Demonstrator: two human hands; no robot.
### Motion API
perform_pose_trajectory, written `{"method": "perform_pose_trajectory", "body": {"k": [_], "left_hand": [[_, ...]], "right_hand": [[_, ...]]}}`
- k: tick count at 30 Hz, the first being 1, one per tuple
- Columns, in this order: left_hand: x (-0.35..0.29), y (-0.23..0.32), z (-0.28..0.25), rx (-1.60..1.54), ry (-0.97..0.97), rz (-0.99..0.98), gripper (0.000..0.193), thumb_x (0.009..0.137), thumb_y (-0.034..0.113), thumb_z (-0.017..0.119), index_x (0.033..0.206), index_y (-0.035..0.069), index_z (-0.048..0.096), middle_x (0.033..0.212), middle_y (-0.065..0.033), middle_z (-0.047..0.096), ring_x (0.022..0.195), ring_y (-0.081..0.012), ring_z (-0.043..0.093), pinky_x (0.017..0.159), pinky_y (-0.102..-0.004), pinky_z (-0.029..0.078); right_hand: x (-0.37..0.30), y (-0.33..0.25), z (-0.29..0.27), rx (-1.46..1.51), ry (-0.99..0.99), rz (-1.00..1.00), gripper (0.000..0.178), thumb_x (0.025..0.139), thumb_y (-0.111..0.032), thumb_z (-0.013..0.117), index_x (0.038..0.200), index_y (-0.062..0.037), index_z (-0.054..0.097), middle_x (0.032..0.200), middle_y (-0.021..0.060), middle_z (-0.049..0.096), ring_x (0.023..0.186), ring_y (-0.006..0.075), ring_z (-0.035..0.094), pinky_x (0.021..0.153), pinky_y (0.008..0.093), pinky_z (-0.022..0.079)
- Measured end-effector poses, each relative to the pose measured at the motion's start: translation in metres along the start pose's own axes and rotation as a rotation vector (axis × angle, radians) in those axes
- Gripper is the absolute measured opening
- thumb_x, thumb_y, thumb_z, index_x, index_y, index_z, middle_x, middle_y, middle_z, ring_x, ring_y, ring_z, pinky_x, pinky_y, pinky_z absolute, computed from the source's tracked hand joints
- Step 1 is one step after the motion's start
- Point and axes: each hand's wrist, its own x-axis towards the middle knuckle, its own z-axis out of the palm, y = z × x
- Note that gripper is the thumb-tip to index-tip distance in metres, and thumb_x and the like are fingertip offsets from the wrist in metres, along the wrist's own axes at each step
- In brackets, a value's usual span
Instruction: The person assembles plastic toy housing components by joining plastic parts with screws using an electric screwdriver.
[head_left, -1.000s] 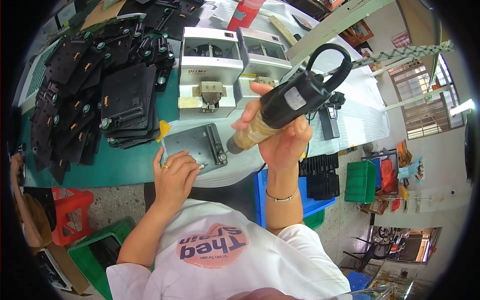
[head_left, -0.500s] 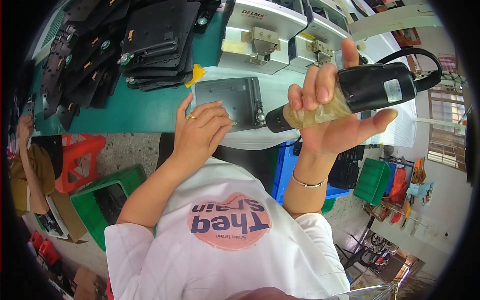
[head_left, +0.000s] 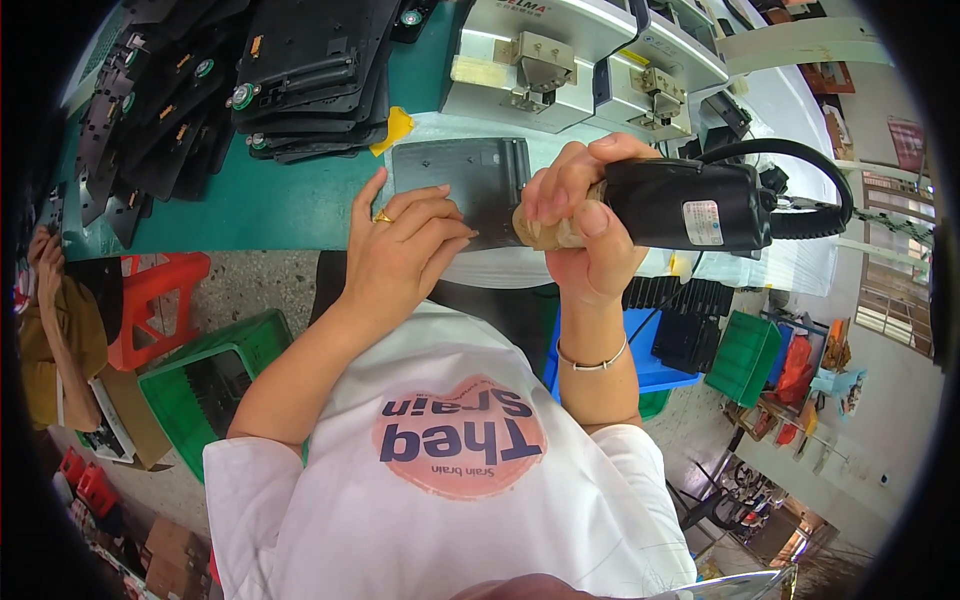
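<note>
A flat black plastic panel [head_left: 462,172] lies on the white sheet at the table's near edge. My left hand [head_left: 400,245] rests on the panel's left and near side, fingers spread, a ring on one of them. Wrapped around the taped front of a black electric screwdriver [head_left: 672,200] is my right hand [head_left: 585,215]. The tool lies nearly level at the panel's right edge, its cable looping from the rear. My fingers hide its tip, so contact with the panel cannot be seen.
Stacked black panels [head_left: 300,75] stand at the back left, beside a yellow tag [head_left: 396,128]. White machines with metal fittings [head_left: 540,75] line the back. Below are a green crate [head_left: 270,340], a red stool [head_left: 150,310] and a blue crate [head_left: 655,365]. Another person's arm [head_left: 62,330] shows far left.
My right hand has brought the screwdriver left, and its fingers have closed more fully around it. The tool's front is now hidden behind my hand. My left hand stays on the panel.
</note>
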Motion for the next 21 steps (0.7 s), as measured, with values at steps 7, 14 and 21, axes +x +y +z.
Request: {"method": "perform_pose_trajectory", "body": {"k": [7,14,21], "left_hand": [[0.000,-0.001,0.002,-0.003,0.002,-0.004,0.014,0.077,0.013,0.074,0.087,0.014,0.065,0.098,0.0016,0.064,0.112,-0.0203,0.060,0.110,-0.0523,0.024],[0.000,-0.001,0.002,-0.002,-0.002,-0.002,0.014,0.077,0.013,0.074,0.088,0.014,0.066,0.099,0.0015,0.064,0.113,-0.0199,0.059,0.111,-0.0512,0.023],[0.000,-0.001,0.001,-0.002,-0.007,-0.005,0.014,0.076,0.013,0.074,0.088,0.015,0.067,0.099,0.0021,0.065,0.113,-0.0194,0.059,0.111,-0.0508,0.022]], "right_hand": [[0.000,0.001,0.000,0.021,-0.006,-0.046,0.042,0.085,-0.021,0.067,0.120,-0.0047,0.049,0.069,0.0036,0.049,0.063,0.0156,0.050,0.054,0.0323,0.046],[-0.001,0.000,0.003,0.086,0.019,-0.018,0.045,0.081,-0.011,0.075,0.113,-0.0019,0.045,0.071,0.0060,0.052,0.060,0.0129,0.050,0.056,0.0282,0.048],[0.004,0.001,0.004,0.031,-0.186,-0.068,0.037,0.081,-0.016,0.076,0.103,-0.0071,0.047,0.070,0.0035,0.050,0.063,0.0154,0.050,0.050,0.0298,0.045]]}}
